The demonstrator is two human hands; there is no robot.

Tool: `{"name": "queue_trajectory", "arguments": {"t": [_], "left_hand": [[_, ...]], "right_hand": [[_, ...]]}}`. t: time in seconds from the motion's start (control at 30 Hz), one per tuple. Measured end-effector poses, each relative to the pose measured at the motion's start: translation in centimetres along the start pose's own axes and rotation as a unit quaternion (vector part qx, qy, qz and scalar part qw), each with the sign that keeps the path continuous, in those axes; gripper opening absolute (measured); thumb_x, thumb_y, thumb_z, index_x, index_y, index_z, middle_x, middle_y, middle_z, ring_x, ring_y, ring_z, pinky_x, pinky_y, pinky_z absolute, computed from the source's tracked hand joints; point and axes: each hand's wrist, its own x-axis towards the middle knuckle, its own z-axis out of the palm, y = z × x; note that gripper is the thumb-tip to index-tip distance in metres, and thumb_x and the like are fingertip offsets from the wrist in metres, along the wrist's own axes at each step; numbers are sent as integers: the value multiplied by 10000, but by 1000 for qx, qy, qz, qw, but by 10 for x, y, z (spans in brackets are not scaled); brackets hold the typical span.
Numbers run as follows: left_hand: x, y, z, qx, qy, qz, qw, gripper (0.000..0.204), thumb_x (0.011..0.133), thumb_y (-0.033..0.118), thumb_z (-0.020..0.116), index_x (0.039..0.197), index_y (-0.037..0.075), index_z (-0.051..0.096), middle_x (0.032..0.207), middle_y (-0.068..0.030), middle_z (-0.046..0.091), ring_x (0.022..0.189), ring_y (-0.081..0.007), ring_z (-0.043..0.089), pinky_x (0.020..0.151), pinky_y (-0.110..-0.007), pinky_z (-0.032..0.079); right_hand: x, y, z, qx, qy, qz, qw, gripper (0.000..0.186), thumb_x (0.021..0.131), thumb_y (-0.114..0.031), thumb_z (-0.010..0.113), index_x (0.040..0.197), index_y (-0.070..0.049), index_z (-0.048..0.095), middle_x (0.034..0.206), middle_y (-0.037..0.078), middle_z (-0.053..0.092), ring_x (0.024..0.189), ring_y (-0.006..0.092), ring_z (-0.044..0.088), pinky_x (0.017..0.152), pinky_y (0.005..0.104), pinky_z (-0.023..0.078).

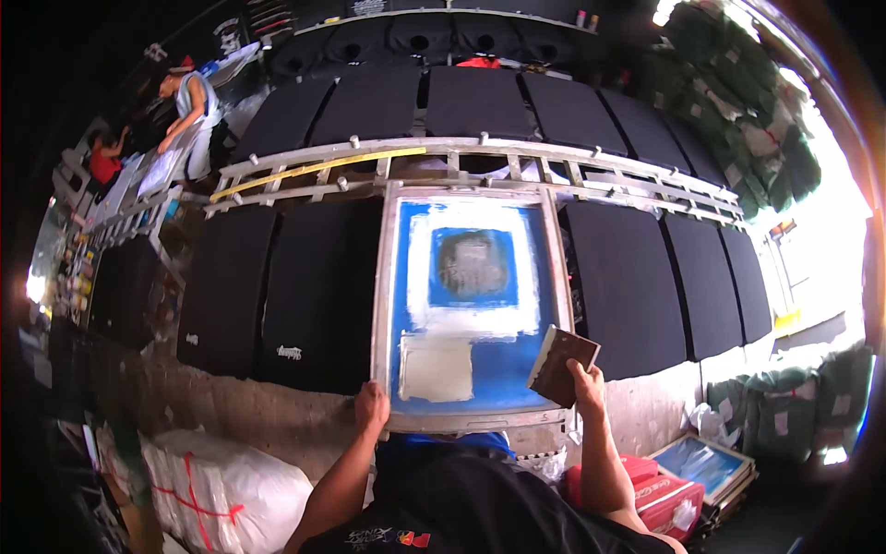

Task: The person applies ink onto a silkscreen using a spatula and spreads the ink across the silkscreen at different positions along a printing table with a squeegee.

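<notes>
A screen-printing frame (559, 249) with blue mesh, white smears, a dark round patch and a pale square lies in front of me, between platens covered in black fabric (328, 305). My left hand (372, 404) is closed on the frame's lower left edge. My right hand (588, 383) grips a squeegee (558, 362) with a brown handle and pale edge, held over the lower right corner of the screen; the fingers under it are partly hidden.
A metal rail (341, 148) separates two rows of black platens (475, 102). At left, two people (189, 115) (103, 162) work at tables. Below are white wrapped bundles (226, 485), red crates (669, 499) and stacked screens (703, 462); green bundles (789, 406) fill the right.
</notes>
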Motion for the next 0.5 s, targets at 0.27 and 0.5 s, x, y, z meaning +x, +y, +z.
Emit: {"name": "queue_trajectory", "arguments": {"t": [0.27,0.5], "left_hand": [[-16,53,33,50,-29,-57,997,542,1027,422,358,1095,-62,593,1107,-387,637,1068,-562,606,951,-597,461],[-17,73,48,-26,57,47,997,533,1015,398,464,1410,40,477,1222,-327,617,1127,-517,597,968,-567,481]], "right_hand": [[38,-18,-39,-47,-13,11,999,371,897,-286,729,1121,8,703,978,92,728,835,200,713,772,348,600],[58,-28,-46,-19,-18,11,1000,376,903,-293,733,1115,16,699,977,105,731,817,204,717,759,348,605]]}}
